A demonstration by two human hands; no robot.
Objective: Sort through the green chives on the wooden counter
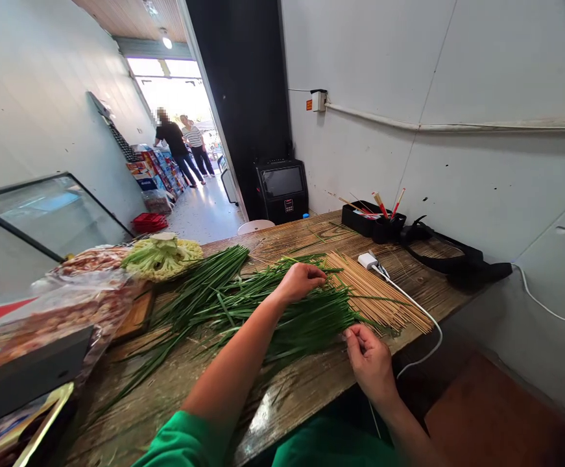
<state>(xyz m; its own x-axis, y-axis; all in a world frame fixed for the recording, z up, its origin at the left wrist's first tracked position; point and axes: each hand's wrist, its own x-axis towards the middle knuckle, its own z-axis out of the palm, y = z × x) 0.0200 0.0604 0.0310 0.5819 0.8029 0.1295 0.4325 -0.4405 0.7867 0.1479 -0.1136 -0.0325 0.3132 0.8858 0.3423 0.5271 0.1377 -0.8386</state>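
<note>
A big heap of long green chives (243,298) lies across a wooden table (292,395). My left hand (300,281) rests on top of the heap with fingers curled, pinching chive stalks. At the table's near edge my right hand (368,355) is closed in a pinch on the ends of some chives. A pile of thin bamboo skewers (384,298) lies just beyond both hands, partly under the chives.
A white charger with cable (367,261) sits by the skewers. A black tray of chopsticks (372,220) and a black strap (452,256) stand by the wall. Cauliflower (161,254) and bagged food (68,305) lie left. Two people (185,146) stand in the far doorway.
</note>
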